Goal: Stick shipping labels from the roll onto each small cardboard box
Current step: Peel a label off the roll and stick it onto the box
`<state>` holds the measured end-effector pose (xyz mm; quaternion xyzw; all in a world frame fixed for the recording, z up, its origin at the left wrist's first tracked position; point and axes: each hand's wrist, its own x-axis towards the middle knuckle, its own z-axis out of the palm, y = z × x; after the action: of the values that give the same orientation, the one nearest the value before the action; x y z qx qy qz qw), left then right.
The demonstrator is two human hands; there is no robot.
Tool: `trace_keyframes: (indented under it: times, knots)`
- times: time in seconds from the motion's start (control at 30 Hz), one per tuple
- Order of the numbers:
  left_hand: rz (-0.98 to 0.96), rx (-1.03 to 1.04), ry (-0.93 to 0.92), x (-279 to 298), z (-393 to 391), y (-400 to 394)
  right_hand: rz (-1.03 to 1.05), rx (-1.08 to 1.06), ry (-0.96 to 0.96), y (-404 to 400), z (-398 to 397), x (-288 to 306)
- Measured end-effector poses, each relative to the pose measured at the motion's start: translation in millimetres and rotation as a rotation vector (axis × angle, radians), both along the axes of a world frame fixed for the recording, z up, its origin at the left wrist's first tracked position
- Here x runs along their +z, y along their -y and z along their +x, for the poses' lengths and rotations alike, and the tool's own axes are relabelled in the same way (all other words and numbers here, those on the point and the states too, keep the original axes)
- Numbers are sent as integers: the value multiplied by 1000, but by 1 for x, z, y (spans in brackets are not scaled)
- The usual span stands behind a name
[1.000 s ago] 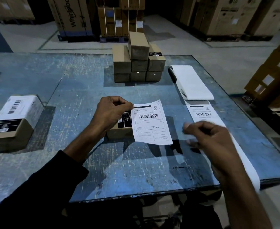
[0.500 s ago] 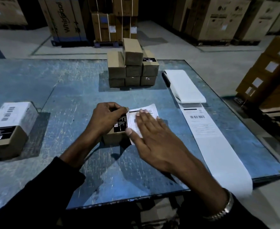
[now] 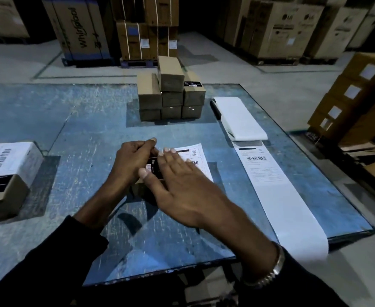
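Note:
A small cardboard box (image 3: pixel 154 168) with a black sticker on top sits mid-table, mostly hidden under my hands. My left hand (image 3: pixel 130 162) grips its left side with curled fingers. A white shipping label (image 3: pixel 195 155) with a barcode lies across the box top and overhangs to the right. My right hand (image 3: pixel 182 185) lies flat on the label with straight fingers, pressing it down. The label roll (image 3: pixel 239 117) lies at the right rear, and its strip (image 3: pixel 270 185) trails toward me over the table's near edge.
A stack of several small brown boxes (image 3: pixel 171 94) stands at the back centre of the blue table (image 3: pixel 82 134). A box with a white label on it (image 3: pixel 7 173) sits at the left edge. Large cartons and pallets surround the table on the warehouse floor.
My right hand came from the right side of the table onto the label and now slides leftward across the box top. My left hand keeps its hold on the box.

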<state>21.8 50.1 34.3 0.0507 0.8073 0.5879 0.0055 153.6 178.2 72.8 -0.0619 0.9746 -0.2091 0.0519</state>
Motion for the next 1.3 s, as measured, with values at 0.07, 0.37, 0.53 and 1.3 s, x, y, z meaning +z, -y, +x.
trace_keyframes:
  times: [0.07,0.37,0.53,1.3]
  knots:
    - [-11,14,-19,-2,1,0,59,6,-47,-1,-1,-13]
    - [-44,-3,-9,0,4,-1,94,-138,74,-54,17,-7]
    - [-23,-18,-19,1,4,0,-28,-194,-35,-26,18,19]
    - [-48,33,-62,-2,4,-2,-321,-315,3,-18,-2,-15]
